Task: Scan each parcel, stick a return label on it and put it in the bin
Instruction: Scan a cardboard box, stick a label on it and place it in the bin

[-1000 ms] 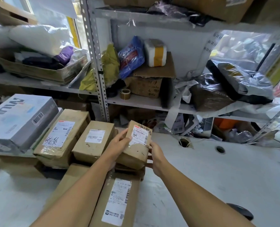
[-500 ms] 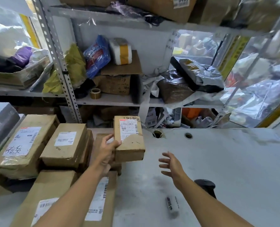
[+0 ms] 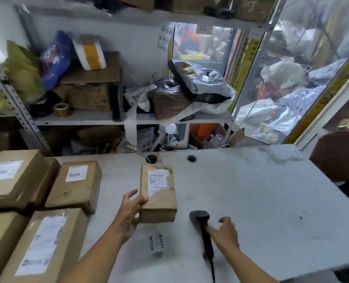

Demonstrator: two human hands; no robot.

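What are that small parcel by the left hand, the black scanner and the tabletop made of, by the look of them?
Small parcel: brown corrugated cardboard, matte, creased, with a white paper label and what looks like glossy clear tape.
Scanner: probably moulded black plastic, smooth with a dull sheen.
Tabletop: a hard pale grey sheet, scuffed and stained, with round cable holes; laminate or painted board, I cannot tell which.

Stacked boxes (image 3: 75,184) block the left; table (image 3: 261,201) right lies open.
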